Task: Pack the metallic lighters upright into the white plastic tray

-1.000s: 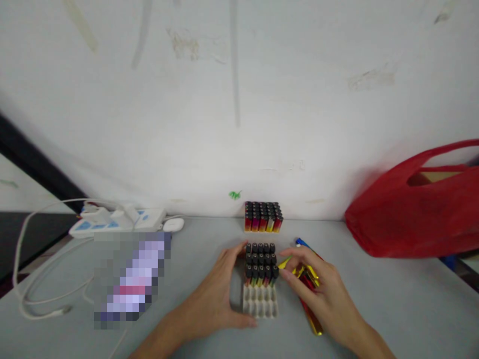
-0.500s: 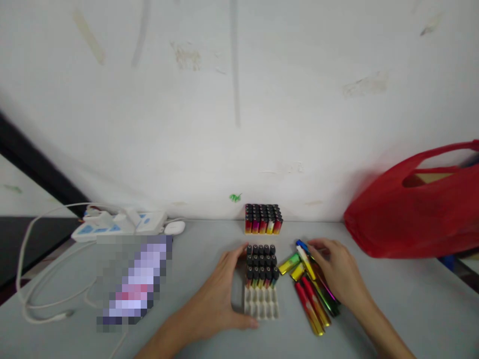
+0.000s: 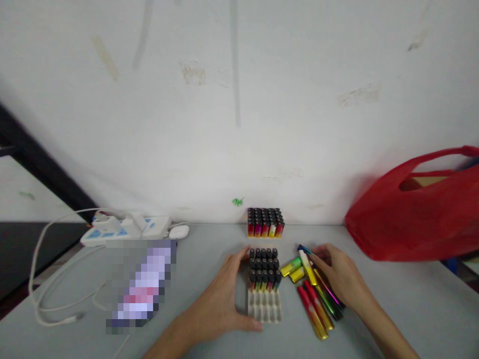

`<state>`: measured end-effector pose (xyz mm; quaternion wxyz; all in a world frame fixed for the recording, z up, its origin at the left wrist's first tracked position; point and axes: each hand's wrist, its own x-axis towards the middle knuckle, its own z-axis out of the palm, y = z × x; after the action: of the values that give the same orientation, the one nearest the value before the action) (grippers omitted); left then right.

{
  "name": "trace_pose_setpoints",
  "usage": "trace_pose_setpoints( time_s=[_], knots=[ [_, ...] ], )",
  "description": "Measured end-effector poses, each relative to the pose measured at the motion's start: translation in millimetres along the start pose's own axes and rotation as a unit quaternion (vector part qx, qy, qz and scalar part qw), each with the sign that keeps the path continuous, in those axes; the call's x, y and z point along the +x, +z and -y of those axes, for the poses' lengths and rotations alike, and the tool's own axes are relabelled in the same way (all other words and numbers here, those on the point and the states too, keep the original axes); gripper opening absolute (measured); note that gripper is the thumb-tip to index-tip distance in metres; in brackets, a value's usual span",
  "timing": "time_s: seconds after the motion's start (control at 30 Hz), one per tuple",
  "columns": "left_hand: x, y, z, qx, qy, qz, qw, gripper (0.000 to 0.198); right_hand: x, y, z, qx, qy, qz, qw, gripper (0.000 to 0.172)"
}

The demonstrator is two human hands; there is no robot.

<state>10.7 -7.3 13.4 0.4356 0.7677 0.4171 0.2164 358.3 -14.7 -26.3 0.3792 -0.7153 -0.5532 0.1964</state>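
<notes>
A white tray (image 3: 265,313) with rows of slots lies in front of me. Upright black-topped cylinders with shiny coloured bodies (image 3: 265,280) fill its far rows; the near slots are bare. My left hand (image 3: 228,294) curves around its left side, fingertips at the far left corner and thumb at the near edge. To the right is a loose pile of slim shiny tubes, including red-and-gold ones (image 3: 314,311), a green-yellow one (image 3: 292,267) and a white-yellow one (image 3: 307,267). My right hand (image 3: 339,271) pinches a blue tube (image 3: 304,248) at the pile's far side; its fingers partly hide the tube.
Behind the tray, near the wall, stands a block of similar black-topped cylinders (image 3: 265,224). A red bag (image 3: 419,219) is at the right. On the left are a power strip (image 3: 157,228), white cables (image 3: 56,323), a white case (image 3: 179,232) and a blurred-out phone-like object (image 3: 145,284).
The camera view has shifted slightly, moving everything a little right and down. My right fingers have closed in on the blue tube. My left hand stays around the tray.
</notes>
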Motion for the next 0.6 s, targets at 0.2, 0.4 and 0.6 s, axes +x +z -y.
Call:
trace_pose_setpoints(
  time_s=[0.2, 0.4, 0.6],
  knots=[
    [0.8, 1.2, 1.0, -0.005, -0.007, -0.005, 1.0, 0.143, 2.1, -5.1, 5.7, 0.055, 0.003, -0.031, 0.998, 0.042],
    [1.4, 2.3, 0.7, -0.002, -0.004, -0.006, 1.0, 0.143, 2.9, -12.6, 28.5, 0.195, 0.067, -0.058, 0.977, 0.043],
    [0.7, 2.0, 0.0, 0.0, 0.001, -0.009, 1.0, 0.141, -16.5, -15.9, 65.1, 0.423, 0.105, 0.043, 0.899, 0.029]
  ],
)
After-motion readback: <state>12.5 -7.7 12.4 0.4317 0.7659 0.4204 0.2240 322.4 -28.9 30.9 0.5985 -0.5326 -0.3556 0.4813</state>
